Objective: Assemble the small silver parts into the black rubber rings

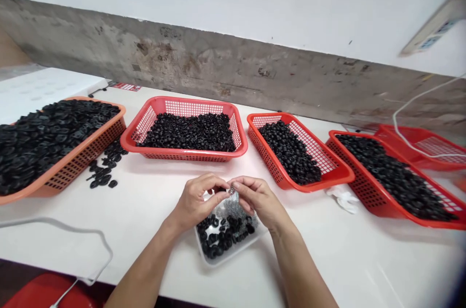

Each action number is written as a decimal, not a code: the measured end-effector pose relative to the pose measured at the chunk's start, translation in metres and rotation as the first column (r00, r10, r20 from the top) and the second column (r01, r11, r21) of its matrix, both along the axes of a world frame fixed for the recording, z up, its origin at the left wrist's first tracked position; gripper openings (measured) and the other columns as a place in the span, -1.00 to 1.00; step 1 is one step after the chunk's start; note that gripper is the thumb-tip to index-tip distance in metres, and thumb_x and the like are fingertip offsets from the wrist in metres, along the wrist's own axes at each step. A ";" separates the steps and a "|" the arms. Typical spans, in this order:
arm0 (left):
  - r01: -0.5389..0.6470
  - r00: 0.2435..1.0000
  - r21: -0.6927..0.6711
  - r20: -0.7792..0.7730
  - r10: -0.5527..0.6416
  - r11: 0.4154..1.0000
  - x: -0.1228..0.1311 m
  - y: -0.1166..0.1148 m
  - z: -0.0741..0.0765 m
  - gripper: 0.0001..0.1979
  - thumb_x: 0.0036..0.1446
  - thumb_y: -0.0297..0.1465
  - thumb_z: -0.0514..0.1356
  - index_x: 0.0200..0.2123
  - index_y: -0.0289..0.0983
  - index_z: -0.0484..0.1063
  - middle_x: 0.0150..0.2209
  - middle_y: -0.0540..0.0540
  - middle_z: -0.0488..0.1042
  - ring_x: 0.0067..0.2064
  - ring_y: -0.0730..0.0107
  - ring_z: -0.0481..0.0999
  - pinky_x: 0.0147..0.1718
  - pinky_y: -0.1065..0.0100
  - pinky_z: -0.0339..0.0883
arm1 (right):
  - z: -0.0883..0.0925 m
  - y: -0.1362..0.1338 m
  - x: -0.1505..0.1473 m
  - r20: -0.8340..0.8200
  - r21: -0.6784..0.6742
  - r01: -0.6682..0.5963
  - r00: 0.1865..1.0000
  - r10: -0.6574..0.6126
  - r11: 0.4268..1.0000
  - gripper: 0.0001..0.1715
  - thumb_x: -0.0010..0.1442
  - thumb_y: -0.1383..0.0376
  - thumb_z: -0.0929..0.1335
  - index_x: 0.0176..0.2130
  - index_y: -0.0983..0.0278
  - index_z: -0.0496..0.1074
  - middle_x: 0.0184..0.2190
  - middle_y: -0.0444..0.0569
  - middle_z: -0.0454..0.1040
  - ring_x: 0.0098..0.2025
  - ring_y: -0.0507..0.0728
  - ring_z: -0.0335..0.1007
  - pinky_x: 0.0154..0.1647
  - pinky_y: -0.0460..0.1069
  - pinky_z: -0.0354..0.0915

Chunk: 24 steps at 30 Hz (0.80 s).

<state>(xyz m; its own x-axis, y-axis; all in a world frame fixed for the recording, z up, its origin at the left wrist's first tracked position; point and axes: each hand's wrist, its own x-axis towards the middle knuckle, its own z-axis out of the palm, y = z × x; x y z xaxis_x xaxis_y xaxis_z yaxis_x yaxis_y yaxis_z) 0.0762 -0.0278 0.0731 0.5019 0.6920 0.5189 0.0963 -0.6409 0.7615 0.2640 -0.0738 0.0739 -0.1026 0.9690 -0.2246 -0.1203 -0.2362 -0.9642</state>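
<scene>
Head view: a small metal ring pinched between clenched fingers of both hands, left hand and right hand equally near, its long axis too small to tell; just below the fingers, a clear tray of black rubber grommets.

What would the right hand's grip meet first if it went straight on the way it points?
The small shiny ring-like part, already pinched at the right hand's fingertips. Just past it lies the left hand, though depth is hard to judge from this view.
</scene>
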 end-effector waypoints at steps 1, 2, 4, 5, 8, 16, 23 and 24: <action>-0.006 1.000 0.052 -0.022 0.007 0.999 0.001 0.000 -0.002 -0.92 0.20 -0.45 0.26 -0.21 -0.26 0.51 -0.33 -0.08 0.57 -0.32 0.38 0.52 -0.35 0.38 0.35 | 0.000 0.001 -0.001 -0.015 -0.005 0.015 1.000 -0.015 1.000 -0.52 0.11 -0.02 0.46 -0.22 0.35 0.53 -0.77 -0.30 0.20 -0.74 -0.11 -0.07 -0.71 -0.18 -0.14; -0.017 0.998 0.115 -0.053 0.023 0.993 0.002 -0.001 -0.004 -0.89 0.22 -0.45 0.25 -0.17 -0.26 0.50 -0.31 -0.09 0.58 -0.30 0.35 0.54 -0.32 0.36 0.36 | -0.001 0.001 -0.002 -0.023 -0.010 0.032 0.999 -0.032 0.999 -0.52 0.09 -0.01 0.47 -0.22 0.35 0.54 -0.78 -0.30 0.20 -0.74 -0.11 -0.07 -0.72 -0.18 -0.15; -0.052 0.988 0.256 -0.125 0.087 0.965 0.003 -0.002 -0.009 -0.87 0.25 -0.44 0.22 -0.13 -0.26 0.48 -0.30 -0.10 0.60 -0.28 0.31 0.55 -0.28 0.32 0.36 | -0.002 0.002 -0.004 -0.026 -0.016 0.073 0.997 -0.073 0.997 -0.50 0.04 -0.01 0.49 -0.22 0.36 0.56 -0.78 -0.29 0.21 -0.74 -0.11 -0.06 -0.73 -0.18 -0.16; -0.070 0.979 0.321 -0.159 0.126 0.945 0.004 -0.002 -0.010 -0.88 0.26 -0.44 0.20 -0.13 -0.26 0.48 -0.30 -0.10 0.60 -0.29 0.30 0.56 -0.29 0.30 0.35 | -0.003 0.003 -0.004 -0.022 -0.017 0.093 0.995 -0.093 0.996 -0.49 0.02 -0.01 0.50 -0.22 0.36 0.57 -0.78 -0.29 0.21 -0.74 -0.11 -0.05 -0.73 -0.18 -0.15; -0.118 0.955 0.427 -0.197 0.220 0.896 0.004 -0.004 -0.013 -0.88 0.28 -0.47 0.16 -0.14 -0.25 0.47 -0.29 -0.10 0.60 -0.30 0.29 0.55 -0.31 0.29 0.33 | -0.005 0.004 -0.004 -0.006 -0.011 0.124 0.992 -0.124 0.992 -0.48 -0.02 0.00 0.52 -0.22 0.36 0.60 -0.78 -0.26 0.24 -0.73 -0.10 -0.01 -0.73 -0.17 -0.13; -0.213 0.959 0.254 -0.129 0.251 0.944 0.007 -0.008 -0.011 -0.88 0.31 -0.49 0.13 -0.15 -0.24 0.45 -0.25 -0.09 0.54 -0.23 0.33 0.54 -0.21 0.31 0.39 | -0.001 0.003 -0.002 0.011 0.053 0.148 0.989 -0.149 0.988 -0.56 0.00 0.06 0.52 -0.22 0.32 0.63 -0.75 -0.23 0.27 -0.69 -0.08 0.01 -0.68 -0.15 -0.09; -0.164 0.980 0.171 -0.081 0.180 0.972 0.007 -0.007 -0.011 -0.87 0.32 -0.47 0.12 -0.13 -0.23 0.45 -0.24 -0.11 0.53 -0.21 0.33 0.54 -0.23 0.33 0.41 | 0.001 0.003 -0.005 0.041 0.132 0.135 0.989 -0.141 0.982 -0.63 0.04 0.08 0.49 -0.23 0.30 0.63 -0.71 -0.21 0.27 -0.63 -0.05 0.06 -0.62 -0.13 -0.01; -0.154 0.982 0.162 -0.082 0.169 0.975 0.007 -0.007 -0.011 -0.88 0.32 -0.46 0.12 -0.13 -0.23 0.45 -0.25 -0.11 0.52 -0.21 0.32 0.53 -0.23 0.32 0.41 | 0.001 0.003 -0.005 0.046 0.146 0.134 0.989 -0.142 0.980 -0.64 0.05 0.09 0.48 -0.23 0.29 0.63 -0.70 -0.21 0.26 -0.62 -0.05 0.05 -0.61 -0.12 -0.01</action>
